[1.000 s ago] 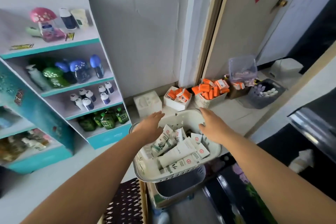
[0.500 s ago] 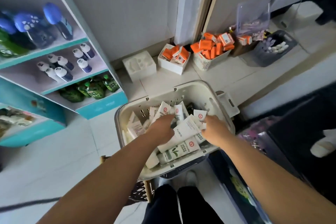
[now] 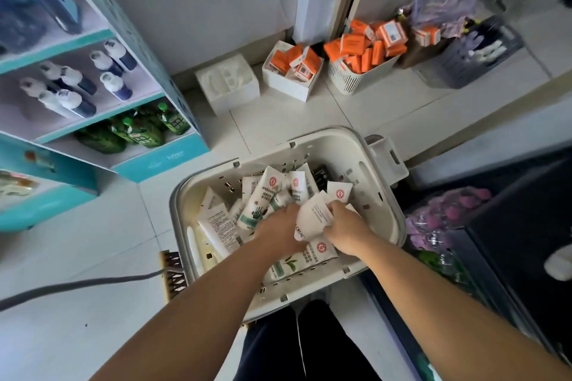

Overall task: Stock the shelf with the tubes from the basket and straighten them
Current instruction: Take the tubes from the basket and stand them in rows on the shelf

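2 hands are reaching down into the basket (image 3: 335, 145), which is standing on the floor (image 3: 278, 117) just in front of the person's legs. The tubes (image 3: 258, 210) are lying heaped and crossing one another inside it, filling most of the bottom from the left wall to the right wall, with a few more showing at the near edge under the forearms. The right hand (image 3: 343, 232) is gripping 1 white tube (image 3: 312, 216), its fingers curling over the tube's far edge and lifting that tube a little above the heap. The left hand (image 3: 278, 230) is lying palm down on the heap just beside that tube and touching it; its fingertips are bending out of sight among the tubes, so I cannot tell whether it is pinching anything.

The shelf (image 3: 164, 161) is standing at the floor's left edge, well apart from the hands. Green bottles (image 3: 139, 133) are sitting on its lowest level and white-capped dark bottles (image 3: 77, 83) on the level above. Along the far wall, orange boxes (image 3: 362, 52) are filling a slatted tub and a white carton. A grey cable (image 3: 77, 284) is running across the floor at the left.
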Available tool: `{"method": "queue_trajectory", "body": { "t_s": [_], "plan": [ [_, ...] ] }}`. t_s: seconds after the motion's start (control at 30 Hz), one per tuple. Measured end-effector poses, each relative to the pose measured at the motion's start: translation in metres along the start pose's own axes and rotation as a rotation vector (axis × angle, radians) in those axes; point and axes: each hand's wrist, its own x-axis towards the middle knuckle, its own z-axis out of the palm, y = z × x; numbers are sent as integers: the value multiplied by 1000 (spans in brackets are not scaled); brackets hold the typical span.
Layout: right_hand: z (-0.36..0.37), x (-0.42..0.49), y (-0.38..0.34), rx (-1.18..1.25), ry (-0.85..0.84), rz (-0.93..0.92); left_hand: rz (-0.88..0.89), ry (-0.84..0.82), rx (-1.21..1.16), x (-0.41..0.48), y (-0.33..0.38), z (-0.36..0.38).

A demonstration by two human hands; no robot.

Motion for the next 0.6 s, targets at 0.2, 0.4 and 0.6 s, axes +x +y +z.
{"method": "queue_trajectory", "body": {
  "t_s": [0.2, 0.4, 0.6],
  "plan": [
    [-8, 12, -7, -114, 233, -10, -162, -4, -394, 6, -28, -29],
    [-7, 23, -12, -184, 241, 70, -178, 10, -517, -1, -42, -38],
    [-26, 14, -14, 86, 65, 0, -171, 49, -657, -7, -46, -32]
  ]
}}
